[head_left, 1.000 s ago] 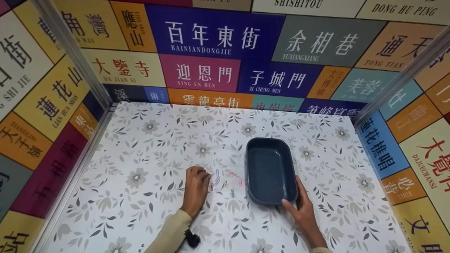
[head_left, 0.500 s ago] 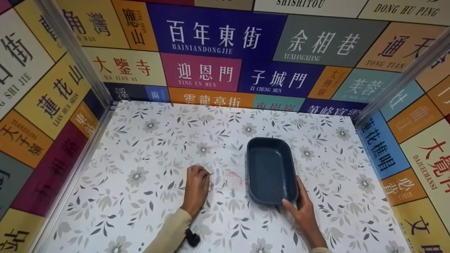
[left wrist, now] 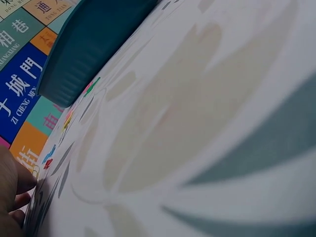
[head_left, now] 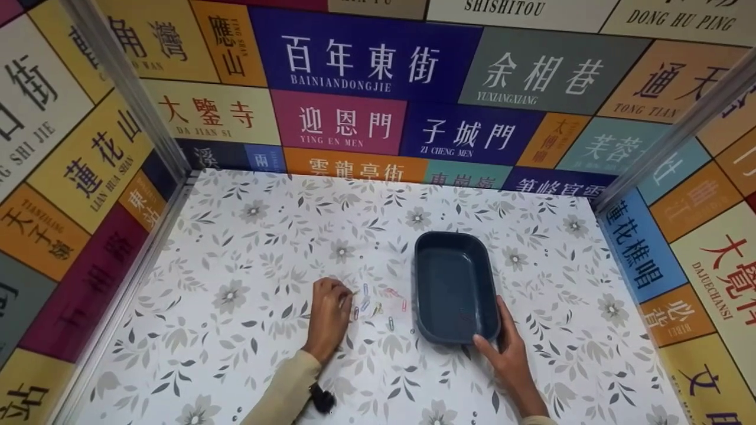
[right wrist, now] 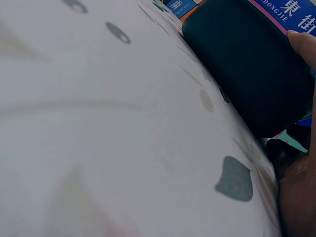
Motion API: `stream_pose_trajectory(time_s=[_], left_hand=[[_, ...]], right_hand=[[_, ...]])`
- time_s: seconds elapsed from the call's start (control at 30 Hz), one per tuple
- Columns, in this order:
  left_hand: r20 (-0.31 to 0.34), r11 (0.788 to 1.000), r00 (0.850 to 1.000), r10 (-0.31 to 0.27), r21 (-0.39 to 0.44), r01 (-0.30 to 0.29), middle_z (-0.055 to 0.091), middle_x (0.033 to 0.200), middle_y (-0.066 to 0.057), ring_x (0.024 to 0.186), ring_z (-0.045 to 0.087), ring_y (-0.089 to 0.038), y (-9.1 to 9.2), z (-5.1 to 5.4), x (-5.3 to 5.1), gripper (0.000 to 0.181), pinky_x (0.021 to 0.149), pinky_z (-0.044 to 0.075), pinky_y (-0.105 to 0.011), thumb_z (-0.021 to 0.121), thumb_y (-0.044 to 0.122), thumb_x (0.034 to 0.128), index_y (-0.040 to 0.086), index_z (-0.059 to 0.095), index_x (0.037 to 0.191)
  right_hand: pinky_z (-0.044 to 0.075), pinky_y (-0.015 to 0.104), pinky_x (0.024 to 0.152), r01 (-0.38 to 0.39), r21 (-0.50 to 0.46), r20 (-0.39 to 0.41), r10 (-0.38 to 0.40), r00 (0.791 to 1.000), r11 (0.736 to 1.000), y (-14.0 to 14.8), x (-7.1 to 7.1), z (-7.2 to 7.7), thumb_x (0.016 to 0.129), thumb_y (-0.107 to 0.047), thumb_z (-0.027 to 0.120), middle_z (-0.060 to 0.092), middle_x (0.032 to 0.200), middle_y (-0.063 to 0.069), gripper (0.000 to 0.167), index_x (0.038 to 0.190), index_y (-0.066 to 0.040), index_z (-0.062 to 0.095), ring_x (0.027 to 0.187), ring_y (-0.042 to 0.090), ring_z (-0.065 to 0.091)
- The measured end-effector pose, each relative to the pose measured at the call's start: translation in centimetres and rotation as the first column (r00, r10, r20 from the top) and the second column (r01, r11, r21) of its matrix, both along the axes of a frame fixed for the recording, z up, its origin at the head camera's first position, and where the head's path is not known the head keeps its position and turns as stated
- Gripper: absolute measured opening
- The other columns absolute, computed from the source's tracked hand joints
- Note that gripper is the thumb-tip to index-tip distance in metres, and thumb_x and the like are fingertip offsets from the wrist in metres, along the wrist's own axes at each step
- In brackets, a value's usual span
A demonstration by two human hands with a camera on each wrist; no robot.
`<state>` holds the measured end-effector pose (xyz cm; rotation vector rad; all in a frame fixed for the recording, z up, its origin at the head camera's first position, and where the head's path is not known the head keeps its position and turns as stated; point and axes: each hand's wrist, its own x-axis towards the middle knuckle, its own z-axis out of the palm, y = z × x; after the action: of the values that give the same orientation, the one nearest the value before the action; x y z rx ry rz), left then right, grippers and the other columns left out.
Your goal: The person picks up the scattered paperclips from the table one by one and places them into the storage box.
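Several small coloured paper clips lie loosely grouped on the tabletop, left of a dark blue rectangular container. My left hand rests low at the left side of the group, fingers curled. At its fingertips the left wrist view shows a yellow paper clip, pinched and partly hidden. My right hand holds the container by its near right corner, thumb on the rim and fingers along the outer side. A faint reddish mark shows on the container's floor; whether it is a clip I cannot tell.
A white cloth with grey flowers and leaves covers the table. Panels with large printed characters stand at the back and both sides, joined by metal corner posts. A small black object is at the left sleeve.
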<state>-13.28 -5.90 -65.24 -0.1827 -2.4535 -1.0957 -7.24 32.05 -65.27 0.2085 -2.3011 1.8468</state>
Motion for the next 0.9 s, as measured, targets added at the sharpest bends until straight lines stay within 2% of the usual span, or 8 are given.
stream_pose_trajectory(time_s=[0.23, 0.5, 0.7, 0.9], left_hand=[[0.05, 0.999, 0.999, -0.002, 0.04, 0.0, 0.068, 0.104, -0.008, 0.111, 0.059, -0.029, 0.1, 0.9, 0.1, 0.008, 0.1, 0.053, -0.045, 0.08, -0.001, 0.0968, 0.005, 0.077, 0.092], [0.032, 0.998, 0.999, -0.023, 0.065, 0.021, 0.07, 0.1, -0.007, 0.105, 0.062, -0.027, 0.1, 1.6, -0.1, 0.008, 0.095, 0.055, -0.043, 0.079, -0.001, 0.0959, 0.006, 0.077, 0.093], [0.026, 0.996, 0.998, -0.059, 0.075, 0.057, 0.072, 0.098, -0.006, 0.104, 0.064, -0.026, 0.1, 1.6, -0.2, 0.007, 0.096, 0.055, -0.043, 0.08, 0.001, 0.0971, 0.007, 0.077, 0.094], [0.026, 0.995, 0.998, -0.064, 0.077, 0.061, 0.073, 0.097, -0.006, 0.104, 0.065, -0.026, 0.3, 1.9, -0.4, 0.008, 0.097, 0.054, -0.044, 0.08, 0.002, 0.0969, 0.007, 0.076, 0.093]], right_hand=[[0.027, 0.012, 0.123, 0.014, 0.002, 0.015, -0.014, 1.0, 1.0, 0.0, 0.1, 0.2, 0.097, 0.009, 0.074, 0.021, 0.179, 0.028, 0.091, 0.173, 0.001, 0.025, 0.156, -0.009, 0.03], [0.027, 0.012, 0.122, 0.011, 0.005, 0.032, -0.011, 0.999, 1.0, 0.1, 0.1, 0.1, 0.098, 0.008, 0.075, 0.021, 0.18, 0.025, 0.092, 0.174, -0.002, 0.023, 0.156, -0.009, 0.029], [0.027, 0.012, 0.122, -0.003, -0.014, 0.016, 0.003, 1.0, 1.0, 0.1, 0.0, 0.0, 0.098, 0.01, 0.073, 0.019, 0.179, 0.029, 0.093, 0.174, -0.001, 0.022, 0.157, -0.009, 0.029], [0.026, 0.012, 0.123, -0.012, -0.013, -0.013, 0.012, 1.0, 1.0, 0.1, -0.1, -0.1, 0.097, 0.012, 0.073, 0.017, 0.177, 0.034, 0.093, 0.174, 0.0, 0.022, 0.158, -0.008, 0.028]])
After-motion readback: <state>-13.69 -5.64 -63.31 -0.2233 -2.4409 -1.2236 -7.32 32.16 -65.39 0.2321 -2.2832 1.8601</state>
